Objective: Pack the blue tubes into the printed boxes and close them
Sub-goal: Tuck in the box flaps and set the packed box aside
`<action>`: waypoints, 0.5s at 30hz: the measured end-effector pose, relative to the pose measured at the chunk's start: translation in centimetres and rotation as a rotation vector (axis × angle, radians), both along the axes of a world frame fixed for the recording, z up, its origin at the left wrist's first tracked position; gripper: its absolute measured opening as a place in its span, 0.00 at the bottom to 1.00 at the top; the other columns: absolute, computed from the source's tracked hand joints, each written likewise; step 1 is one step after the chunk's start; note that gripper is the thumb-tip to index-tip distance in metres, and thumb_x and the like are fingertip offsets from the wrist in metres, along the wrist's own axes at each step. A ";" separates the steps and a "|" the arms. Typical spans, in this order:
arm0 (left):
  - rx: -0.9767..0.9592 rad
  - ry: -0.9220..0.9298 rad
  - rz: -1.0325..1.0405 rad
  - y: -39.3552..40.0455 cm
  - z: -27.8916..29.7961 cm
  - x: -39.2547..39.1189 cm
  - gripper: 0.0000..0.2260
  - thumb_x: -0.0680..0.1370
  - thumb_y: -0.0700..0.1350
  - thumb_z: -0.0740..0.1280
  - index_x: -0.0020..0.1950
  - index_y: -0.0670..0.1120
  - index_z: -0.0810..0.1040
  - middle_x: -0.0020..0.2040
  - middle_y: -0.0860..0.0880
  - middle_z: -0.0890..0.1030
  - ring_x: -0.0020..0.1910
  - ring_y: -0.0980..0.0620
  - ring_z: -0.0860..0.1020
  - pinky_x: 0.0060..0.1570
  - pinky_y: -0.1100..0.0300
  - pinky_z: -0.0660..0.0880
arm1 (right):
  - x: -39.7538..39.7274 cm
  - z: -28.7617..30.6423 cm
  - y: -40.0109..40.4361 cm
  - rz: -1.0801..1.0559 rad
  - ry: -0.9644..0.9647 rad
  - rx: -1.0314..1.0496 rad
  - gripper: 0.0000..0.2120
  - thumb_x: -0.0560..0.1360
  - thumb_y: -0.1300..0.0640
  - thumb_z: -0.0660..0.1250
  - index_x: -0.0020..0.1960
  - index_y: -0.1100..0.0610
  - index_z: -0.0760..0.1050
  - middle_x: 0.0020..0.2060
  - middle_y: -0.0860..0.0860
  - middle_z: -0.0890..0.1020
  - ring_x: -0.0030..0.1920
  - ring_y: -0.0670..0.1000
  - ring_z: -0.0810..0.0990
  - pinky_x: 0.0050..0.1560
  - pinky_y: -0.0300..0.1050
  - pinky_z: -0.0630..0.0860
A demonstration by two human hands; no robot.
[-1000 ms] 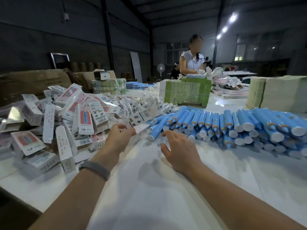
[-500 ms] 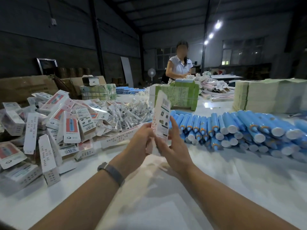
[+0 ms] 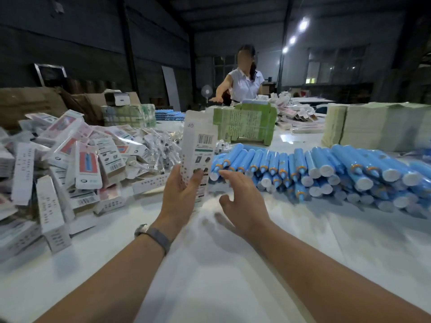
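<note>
Box (image 3: 198, 150) now L-held; R hand (image 3: 242, 201) off, nr tubes (image 3: 303, 166).

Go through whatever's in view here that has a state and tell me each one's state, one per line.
Left hand: grips the printed box near its lower end.
Printed box: held upright, top flap open.
Right hand: open, empty, reaching toward the tubes.
Blue tubes: capped, lying stacked on the table.
Box pile: a loose heap at left.
Table: covered in white.

Dark warehouse walls (image 3: 81, 43), 3 ceiling lights (image 3: 292, 39), windows (image 3: 335, 66)
</note>
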State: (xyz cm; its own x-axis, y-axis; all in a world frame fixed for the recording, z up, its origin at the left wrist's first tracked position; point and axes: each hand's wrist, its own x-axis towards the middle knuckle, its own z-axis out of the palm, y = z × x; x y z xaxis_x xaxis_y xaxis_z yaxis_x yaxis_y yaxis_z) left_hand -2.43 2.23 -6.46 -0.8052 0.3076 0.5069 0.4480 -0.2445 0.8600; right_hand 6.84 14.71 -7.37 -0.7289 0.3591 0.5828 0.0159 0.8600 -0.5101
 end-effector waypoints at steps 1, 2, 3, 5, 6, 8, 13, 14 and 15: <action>-0.011 0.007 0.069 0.0 0.0 -0.2 0.07 0.81 0.43 0.69 0.58 0.49 0.76 0.53 0.54 0.85 0.51 0.56 0.83 0.47 0.65 0.79 | -0.2 -0.1 0.1 -0.031 -0.011 0.006 0.28 0.74 0.60 0.66 0.73 0.48 0.68 0.66 0.47 0.74 0.68 0.51 0.69 0.65 0.48 0.70; -0.024 0.022 0.145 0.0 0.0 -0.4 0.07 0.80 0.44 0.69 0.57 0.48 0.75 0.52 0.54 0.84 0.50 0.57 0.83 0.44 0.69 0.78 | -0.4 -0.1 0.2 -0.062 -0.024 0.012 0.27 0.74 0.60 0.66 0.72 0.48 0.69 0.66 0.47 0.73 0.68 0.51 0.70 0.63 0.47 0.71; -0.036 0.035 0.228 0.1 0.0 -0.5 0.08 0.80 0.46 0.70 0.57 0.48 0.74 0.52 0.54 0.83 0.48 0.56 0.82 0.41 0.71 0.76 | -0.6 -0.1 0.2 -0.093 -0.044 0.017 0.26 0.75 0.59 0.65 0.72 0.48 0.69 0.65 0.47 0.73 0.67 0.50 0.70 0.61 0.46 0.71; -0.056 0.062 0.370 0.2 -0.1 -0.4 0.09 0.80 0.49 0.70 0.54 0.50 0.71 0.49 0.54 0.80 0.45 0.52 0.81 0.38 0.70 0.76 | -1.0 -0.1 0.4 -0.151 -0.078 0.020 0.26 0.75 0.58 0.65 0.72 0.46 0.67 0.66 0.47 0.71 0.66 0.51 0.70 0.59 0.48 0.72; -0.066 0.074 0.410 0.2 -0.1 -0.4 0.09 0.80 0.49 0.70 0.54 0.51 0.70 0.50 0.53 0.80 0.45 0.50 0.80 0.39 0.64 0.79 | -1.3 0.1 0.6 -0.174 -0.097 0.035 0.26 0.76 0.56 0.64 0.73 0.46 0.66 0.65 0.48 0.71 0.66 0.52 0.71 0.58 0.49 0.72; -0.069 0.078 0.440 0.2 -0.2 -0.4 0.10 0.80 0.49 0.69 0.55 0.51 0.69 0.52 0.51 0.80 0.47 0.45 0.81 0.43 0.53 0.81 | -2.1 1.0 1.4 -0.215 -0.142 0.156 0.26 0.77 0.55 0.63 0.74 0.45 0.64 0.63 0.51 0.72 0.64 0.55 0.71 0.54 0.51 0.73; -0.059 0.152 0.423 0.4 -0.4 -0.4 0.12 0.80 0.44 0.68 0.57 0.49 0.66 0.51 0.52 0.78 0.48 0.47 0.79 0.47 0.54 0.78 | -5.2 4.1 3.3 -0.342 -0.335 0.556 0.31 0.75 0.55 0.67 0.76 0.46 0.61 0.71 0.54 0.64 0.67 0.61 0.64 0.61 0.56 0.68; -0.058 0.169 0.411 0.5 -0.5 -0.4 0.14 0.80 0.42 0.69 0.57 0.51 0.65 0.50 0.55 0.77 0.48 0.50 0.78 0.47 0.57 0.77 | -5.9 4.5 3.4 -0.360 -0.388 0.592 0.32 0.75 0.55 0.67 0.76 0.45 0.60 0.73 0.53 0.62 0.69 0.61 0.62 0.62 0.57 0.66; -0.058 0.183 0.399 0.4 -0.6 -0.4 0.16 0.80 0.41 0.69 0.57 0.54 0.64 0.49 0.58 0.75 0.47 0.54 0.77 0.46 0.62 0.75 | -6.4 4.8 3.4 -0.368 -0.429 0.607 0.31 0.76 0.55 0.67 0.75 0.45 0.61 0.74 0.52 0.61 0.70 0.61 0.61 0.63 0.58 0.65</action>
State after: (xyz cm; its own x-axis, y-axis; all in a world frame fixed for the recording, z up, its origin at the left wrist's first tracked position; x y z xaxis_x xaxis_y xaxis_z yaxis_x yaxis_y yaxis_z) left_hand -2.81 2.67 -7.01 -0.7652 0.0234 0.6434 0.6438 0.0249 0.7648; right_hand 0.39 18.13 -2.59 -0.8297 0.3307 0.4498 0.4375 0.8856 0.1559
